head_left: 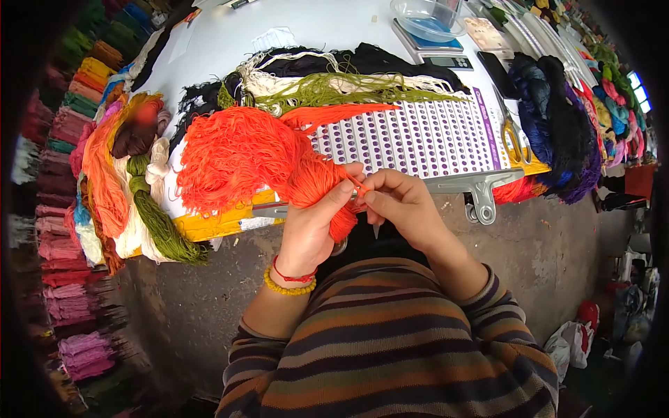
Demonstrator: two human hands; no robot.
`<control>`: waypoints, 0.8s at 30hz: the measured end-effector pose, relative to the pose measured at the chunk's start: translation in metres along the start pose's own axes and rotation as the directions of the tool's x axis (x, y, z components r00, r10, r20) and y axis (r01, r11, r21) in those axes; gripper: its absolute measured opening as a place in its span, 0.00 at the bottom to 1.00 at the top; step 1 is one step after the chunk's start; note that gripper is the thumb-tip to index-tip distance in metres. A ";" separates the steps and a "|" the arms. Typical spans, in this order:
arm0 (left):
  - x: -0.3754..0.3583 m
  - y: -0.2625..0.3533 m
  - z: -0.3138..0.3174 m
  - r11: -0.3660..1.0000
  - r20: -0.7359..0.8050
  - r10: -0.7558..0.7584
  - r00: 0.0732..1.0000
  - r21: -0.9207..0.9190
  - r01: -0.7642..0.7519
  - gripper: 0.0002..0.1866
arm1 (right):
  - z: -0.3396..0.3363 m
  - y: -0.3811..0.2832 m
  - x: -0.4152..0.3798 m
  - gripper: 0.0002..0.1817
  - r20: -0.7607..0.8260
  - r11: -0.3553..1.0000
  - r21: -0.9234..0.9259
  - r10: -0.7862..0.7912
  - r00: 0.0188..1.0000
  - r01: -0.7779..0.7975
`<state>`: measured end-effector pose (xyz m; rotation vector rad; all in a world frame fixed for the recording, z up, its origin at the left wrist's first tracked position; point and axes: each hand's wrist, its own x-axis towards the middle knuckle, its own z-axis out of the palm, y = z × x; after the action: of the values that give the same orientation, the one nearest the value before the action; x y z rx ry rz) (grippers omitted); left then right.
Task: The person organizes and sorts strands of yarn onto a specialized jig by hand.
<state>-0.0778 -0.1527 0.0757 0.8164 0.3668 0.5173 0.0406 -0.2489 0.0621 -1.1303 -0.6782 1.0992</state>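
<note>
A big bundle of orange yarn [237, 157] lies over the front edge of the table. My left hand [310, 223] is wrapped around the gathered neck of that bundle, thumb up against the strands. My right hand [401, 202] pinches a few orange strands between thumb and forefinger, right beside the left thumb. Both hands hover just in front of the table edge, above my striped sleeves. A red cord and a yellow bead bracelet circle my left wrist.
A card with rows of purple dots [418, 136] lies on the table under a metal clamp [477, 188]. Scissors [514, 139], a scale with a clear bowl [428, 31], green, white and black yarn [334, 80], dark blue yarn [557, 125] and skeins at left [125, 181] surround it.
</note>
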 end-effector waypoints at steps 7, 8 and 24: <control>0.001 0.000 0.006 0.998 -0.061 0.042 0.997 0.048 -0.039 0.14 | -0.003 -0.002 -0.001 0.05 0.026 1.000 -0.016 0.017 1.000 -0.017; 0.002 0.001 0.007 0.998 -0.073 0.044 0.996 0.053 -0.040 0.14 | -0.004 -0.001 -0.001 0.05 0.028 1.000 -0.020 0.014 1.000 -0.013; 0.006 -0.007 0.000 1.000 -0.052 0.021 0.998 0.020 -0.020 0.13 | -0.008 0.009 0.003 0.05 -0.048 0.995 0.093 -0.023 0.999 0.028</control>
<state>-0.0712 -0.1533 0.0697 0.8270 0.4127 0.5557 0.0457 -0.2486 0.0507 -1.0612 -0.5967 1.0690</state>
